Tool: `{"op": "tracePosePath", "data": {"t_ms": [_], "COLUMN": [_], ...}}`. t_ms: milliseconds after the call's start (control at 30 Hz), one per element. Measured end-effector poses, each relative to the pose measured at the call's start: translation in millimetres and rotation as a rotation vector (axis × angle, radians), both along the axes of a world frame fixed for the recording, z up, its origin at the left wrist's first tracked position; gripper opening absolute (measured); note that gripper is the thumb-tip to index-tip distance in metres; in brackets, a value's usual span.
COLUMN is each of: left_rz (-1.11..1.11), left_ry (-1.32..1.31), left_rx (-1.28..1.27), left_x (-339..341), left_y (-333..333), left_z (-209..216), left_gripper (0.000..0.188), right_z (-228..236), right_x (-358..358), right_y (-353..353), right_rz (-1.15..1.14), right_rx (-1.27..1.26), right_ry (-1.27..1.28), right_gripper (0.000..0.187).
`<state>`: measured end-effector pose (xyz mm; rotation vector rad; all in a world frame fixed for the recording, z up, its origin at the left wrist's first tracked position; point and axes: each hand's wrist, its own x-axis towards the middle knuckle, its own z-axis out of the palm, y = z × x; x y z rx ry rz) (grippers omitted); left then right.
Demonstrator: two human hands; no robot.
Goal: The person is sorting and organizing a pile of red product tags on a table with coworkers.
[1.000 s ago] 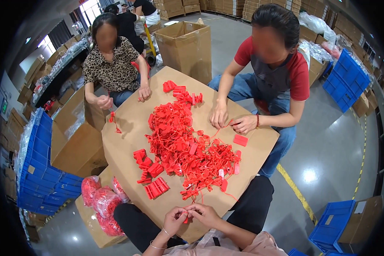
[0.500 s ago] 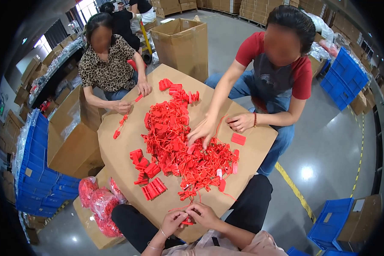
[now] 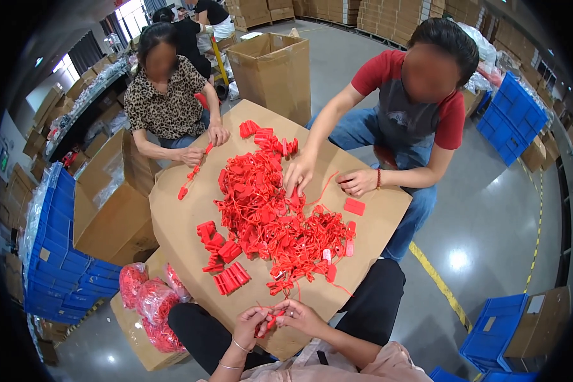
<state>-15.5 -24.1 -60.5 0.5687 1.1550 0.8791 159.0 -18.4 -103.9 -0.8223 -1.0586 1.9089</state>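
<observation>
Close to my lap, at the near edge of a cardboard-topped table (image 3: 178, 219), both my hands are closed on one small red plastic piece (image 3: 272, 321) with thin red cord. My left hand (image 3: 251, 326) pinches its left side, and my right hand (image 3: 301, 319) grips it from the right with bent fingers. Beyond them lies a tangled heap of red corded pieces (image 3: 254, 216); a strand trails toward my fingers. Left of the heap's near end sits a row of red blocks (image 3: 232, 278). What exactly my fingertips do with the cord is too small to make out.
Across the table, a person in leopard print (image 3: 169, 95) holds a red corded string. A person in a red-sleeved shirt (image 3: 398, 83) reaches into the heap. Bags of red pieces (image 3: 156, 300) lie at lower left. Blue crates (image 3: 493, 331) and a tall carton (image 3: 270, 70) stand around.
My hands have turned and drawn slightly apart, so the red piece shows more between them. The red-sleeved person's reaching hand has shifted farther back over the heap.
</observation>
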Motion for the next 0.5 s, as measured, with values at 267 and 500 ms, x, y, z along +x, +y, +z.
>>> {"op": "tracePosePath", "data": {"t_ms": [267,500], "left_rz": [0.117,0.066], "left_ry": [0.117,0.193], "left_rx": [-0.009,0.081], "left_x": [0.5,-5.4], "left_y": [-7.0,-4.3], "left_z": [2.5,5.5], "left_gripper": [0.014,0.015], "right_z": [3.6,11.0], "right_x": [7.8,13.2], "right_y": [-3.8,-1.7], "right_rz": [0.159,0.216], "right_rx": [-0.118,-0.077], "right_ry": [0.026,0.079], "right_gripper": [0.022,0.022]}}
